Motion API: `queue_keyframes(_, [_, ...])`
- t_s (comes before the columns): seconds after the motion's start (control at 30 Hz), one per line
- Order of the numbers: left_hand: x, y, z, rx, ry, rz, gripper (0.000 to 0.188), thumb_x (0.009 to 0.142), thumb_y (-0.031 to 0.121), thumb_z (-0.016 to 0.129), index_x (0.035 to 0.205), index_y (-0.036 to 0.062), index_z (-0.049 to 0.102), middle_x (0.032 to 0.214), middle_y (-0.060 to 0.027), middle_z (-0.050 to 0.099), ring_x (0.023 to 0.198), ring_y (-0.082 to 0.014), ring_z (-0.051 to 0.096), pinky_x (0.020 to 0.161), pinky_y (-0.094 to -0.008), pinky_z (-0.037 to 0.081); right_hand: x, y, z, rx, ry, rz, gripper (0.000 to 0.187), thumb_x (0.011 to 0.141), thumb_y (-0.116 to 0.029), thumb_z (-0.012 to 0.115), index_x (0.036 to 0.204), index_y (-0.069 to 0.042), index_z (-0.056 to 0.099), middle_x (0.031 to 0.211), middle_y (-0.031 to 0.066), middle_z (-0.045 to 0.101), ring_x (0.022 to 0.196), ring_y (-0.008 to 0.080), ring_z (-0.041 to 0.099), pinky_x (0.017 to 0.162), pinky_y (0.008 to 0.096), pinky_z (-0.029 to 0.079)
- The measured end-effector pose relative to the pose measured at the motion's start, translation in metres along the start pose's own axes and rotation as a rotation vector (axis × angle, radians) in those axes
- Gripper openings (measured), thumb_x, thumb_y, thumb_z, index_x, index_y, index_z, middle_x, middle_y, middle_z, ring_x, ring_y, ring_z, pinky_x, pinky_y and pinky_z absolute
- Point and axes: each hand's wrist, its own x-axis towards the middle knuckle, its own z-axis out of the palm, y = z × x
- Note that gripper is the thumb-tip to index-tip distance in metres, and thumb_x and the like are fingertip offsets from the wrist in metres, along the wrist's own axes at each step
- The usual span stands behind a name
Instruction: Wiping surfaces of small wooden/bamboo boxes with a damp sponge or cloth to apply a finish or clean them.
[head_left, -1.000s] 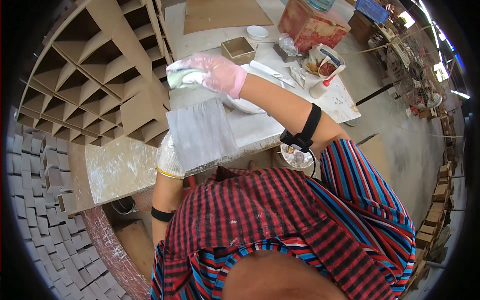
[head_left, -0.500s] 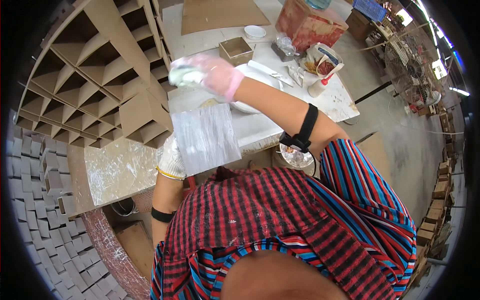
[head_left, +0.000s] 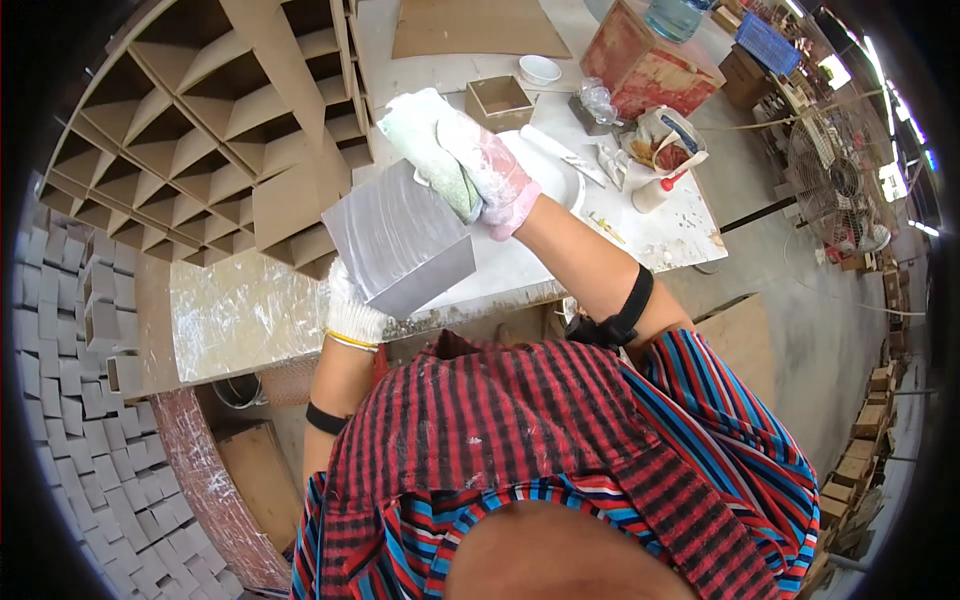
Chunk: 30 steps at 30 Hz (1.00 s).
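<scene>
My left hand (head_left: 352, 306), in a white knit glove, is closed on a box (head_left: 395, 230) coated in streaky grey; its fingers are partly hidden behind the box. The box is tilted, showing one broad face and a narrower side. A pink glove covers my right hand (head_left: 494, 178), which grips a bunched pale green cloth (head_left: 432, 140) whitened with paste. The cloth is by the box's upper right edge; whether they touch, I cannot tell. Just beyond my right hand lies a white basin (head_left: 572, 188) with a pale flat tool (head_left: 562, 155) across its rim.
Stacked brown open boxes (head_left: 225, 110) rise at the left beside the worktable (head_left: 240, 330). Farther back are a small brown box (head_left: 498, 102), a white bowl (head_left: 540, 70) and a red-stained block (head_left: 650, 65). A red-tipped bottle (head_left: 655, 192) stands right. Many grey boxes (head_left: 110, 460) fill the lower left.
My right hand has come right and nearer with the cloth. The grey box has turned and tilted in my left hand, so a second side now shows. The view has shifted slightly.
</scene>
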Motion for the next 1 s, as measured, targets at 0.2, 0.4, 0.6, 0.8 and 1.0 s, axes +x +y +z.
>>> queue_keyframes(0.2, [0.008, -0.001, 0.0, -0.015, 0.021, 0.097, 0.037, 0.09, 0.032, 0.049, 0.112, 0.0028, 0.054, 0.107, -0.0135, 0.06, 0.097, -0.0283, 0.058, 0.084, -0.0396, 0.049, 0.005, -0.03, 0.024, -0.868, -0.337, -0.554, 0.037, 0.086, -0.022, 0.054, 0.12, -0.008, 0.054, 0.116, 0.0086, 0.058, 0.104, 0.0227, 0.055, 0.092, 0.0312, 0.041])
queue_keyframes(0.4, [0.017, 0.016, 0.008, 0.463, -0.116, 0.223, 0.037, 0.085, 0.035, 0.053, 0.112, 0.009, 0.056, 0.108, -0.0109, 0.06, 0.098, -0.0264, 0.058, 0.086, -0.0384, 0.047, -0.028, -0.016, 0.045, -0.941, -0.493, -0.659, 0.05, 0.081, -0.026, 0.06, 0.128, -0.015, 0.048, 0.112, 0.0109, 0.056, 0.1, 0.0297, 0.054, 0.088, 0.039, 0.042])
queue_keyframes(0.6, [0.01, 0.029, 0.018, 0.763, -0.262, 0.227, 0.04, 0.081, 0.037, 0.055, 0.115, 0.016, 0.057, 0.111, -0.0098, 0.06, 0.099, -0.0256, 0.058, 0.088, -0.037, 0.045, -0.044, -0.012, 0.043, -0.677, -0.669, -0.527, 0.053, 0.084, -0.038, 0.05, 0.13, -0.013, 0.046, 0.116, 0.0127, 0.055, 0.101, 0.0313, 0.054, 0.088, 0.0401, 0.041])
queue_keyframes(0.8, [-0.011, 0.026, 0.008, 1.941, -0.295, 0.776, 0.039, 0.084, 0.035, 0.052, 0.116, 0.0147, 0.058, 0.113, -0.0102, 0.06, 0.098, -0.0244, 0.059, 0.09, -0.0372, 0.045, -0.031, -0.023, 0.047, -0.69, -0.717, -0.655, 0.053, 0.086, -0.04, 0.052, 0.132, -0.015, 0.043, 0.114, 0.0122, 0.055, 0.102, 0.0312, 0.053, 0.089, 0.0404, 0.041])
queue_keyframes(1.0, [-0.003, 0.005, -0.008, 0.47, -0.187, 0.068, 0.037, 0.09, 0.032, 0.048, 0.117, 0.0072, 0.056, 0.111, -0.0115, 0.06, 0.096, -0.0238, 0.06, 0.087, -0.0382, 0.047, -0.003, -0.009, 0.057, -0.878, -0.719, -0.674, 0.05, 0.084, -0.017, 0.058, 0.132, -0.014, 0.044, 0.108, 0.0088, 0.056, 0.099, 0.0256, 0.055, 0.089, 0.0347, 0.043])
